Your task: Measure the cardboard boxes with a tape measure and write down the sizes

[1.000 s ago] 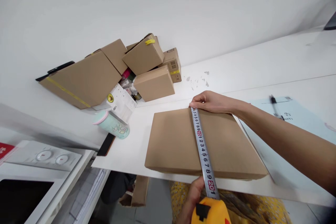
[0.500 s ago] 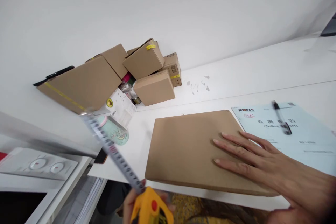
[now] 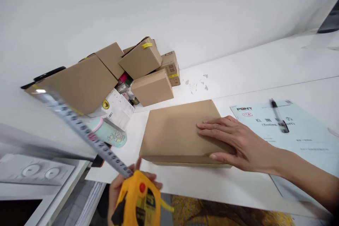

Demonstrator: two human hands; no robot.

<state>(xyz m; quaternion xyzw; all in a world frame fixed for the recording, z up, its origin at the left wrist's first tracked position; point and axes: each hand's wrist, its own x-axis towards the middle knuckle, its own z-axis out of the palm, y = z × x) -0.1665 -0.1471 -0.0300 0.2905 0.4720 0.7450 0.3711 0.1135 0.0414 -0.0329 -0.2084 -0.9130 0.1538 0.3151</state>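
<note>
An orange-yellow tape measure (image 3: 141, 199) with a red button is in my left hand (image 3: 116, 192), its fingers wrapped round the case. The silver blade (image 3: 97, 143) sticks out far toward the upper left, its tip blurred. My right hand (image 3: 235, 141) lies on the right end of a closed brown cardboard box (image 3: 174, 130), fingers flat on the top and thumb near the front edge. The box rests on the white table (image 3: 190, 183); its top and narrow front side show. Blade and box are apart.
Several cardboard boxes (image 3: 153, 88) stand against the wall behind. A mint-green bottle (image 3: 112, 134) lies by a white carton (image 3: 119, 107). To the right, a pen (image 3: 279, 116) rests on a light-blue report (image 3: 304, 144). A white panel with dials (image 3: 31, 171) is at lower left.
The cardboard box's top looks smaller and its front side shows more; my right hand has moved left with it. The tape measure has come up and left, with its blade still out.
</note>
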